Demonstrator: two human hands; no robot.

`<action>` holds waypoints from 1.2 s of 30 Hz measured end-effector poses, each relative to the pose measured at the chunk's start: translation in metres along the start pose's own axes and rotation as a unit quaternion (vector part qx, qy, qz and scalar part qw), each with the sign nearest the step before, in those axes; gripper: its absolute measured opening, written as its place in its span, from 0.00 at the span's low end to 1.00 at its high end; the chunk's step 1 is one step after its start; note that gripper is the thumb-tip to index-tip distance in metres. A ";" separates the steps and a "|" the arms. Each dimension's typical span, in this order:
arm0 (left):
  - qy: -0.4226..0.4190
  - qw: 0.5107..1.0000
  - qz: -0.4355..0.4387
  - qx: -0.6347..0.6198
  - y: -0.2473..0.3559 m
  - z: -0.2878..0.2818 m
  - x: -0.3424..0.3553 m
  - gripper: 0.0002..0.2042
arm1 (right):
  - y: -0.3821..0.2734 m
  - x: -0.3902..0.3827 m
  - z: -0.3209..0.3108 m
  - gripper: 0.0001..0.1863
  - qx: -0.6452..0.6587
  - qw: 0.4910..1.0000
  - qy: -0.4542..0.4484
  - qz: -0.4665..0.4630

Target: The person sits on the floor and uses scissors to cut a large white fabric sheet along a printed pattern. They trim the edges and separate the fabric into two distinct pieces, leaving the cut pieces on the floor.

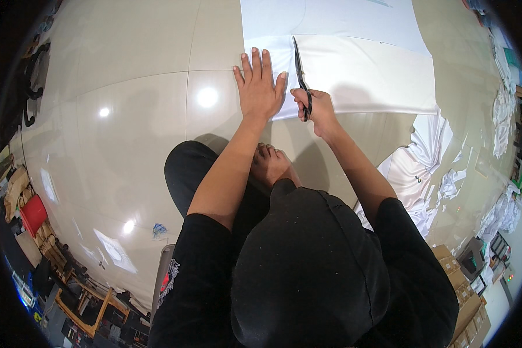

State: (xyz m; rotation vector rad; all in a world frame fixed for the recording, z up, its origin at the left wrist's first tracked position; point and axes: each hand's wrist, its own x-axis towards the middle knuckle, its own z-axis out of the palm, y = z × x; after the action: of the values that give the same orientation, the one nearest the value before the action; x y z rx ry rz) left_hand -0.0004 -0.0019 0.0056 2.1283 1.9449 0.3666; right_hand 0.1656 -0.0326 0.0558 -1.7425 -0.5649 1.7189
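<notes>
A smooth white cloth (pixel 365 75) lies spread on the tiled floor in front of me, with a bluish-white sheet (pixel 342 20) along its far side. My left hand (pixel 259 87) presses flat on the bluish-white part at the left edge, fingers spread. In my right hand (pixel 316 107) are black scissors (pixel 298 64), gripped by their handles. The blades point away from me and lie along the line where the bluish part meets the whiter cloth. Whether the blades are parted I cannot tell.
Crumpled white cloth (pixel 414 153) and small scraps (pixel 449 182) lie on the floor to the right. Cardboard boxes (pixel 455 272) stand at the lower right. A red object (pixel 33 214) and a wooden frame (pixel 101 307) are at the left rim. My bare foot (pixel 272 165) rests near the cloth.
</notes>
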 end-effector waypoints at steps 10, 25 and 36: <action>0.003 1.000 0.001 0.000 0.000 0.000 0.001 0.37 | 0.004 0.001 -0.001 0.19 -0.001 1.000 -0.002 -0.009; 0.005 1.000 0.002 0.004 0.001 -0.001 0.001 0.37 | -0.012 0.019 0.001 0.17 0.001 1.000 -0.010 0.000; 0.007 1.000 0.003 0.001 0.001 -0.002 0.001 0.37 | -0.005 0.022 -0.002 0.18 -0.011 1.000 -0.002 -0.024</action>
State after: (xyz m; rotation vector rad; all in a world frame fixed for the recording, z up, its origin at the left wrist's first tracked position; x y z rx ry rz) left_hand 0.0003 -0.0011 0.0077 2.1396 1.9482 0.3816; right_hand 0.1699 -0.0138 0.0432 -1.7267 -0.6245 1.6897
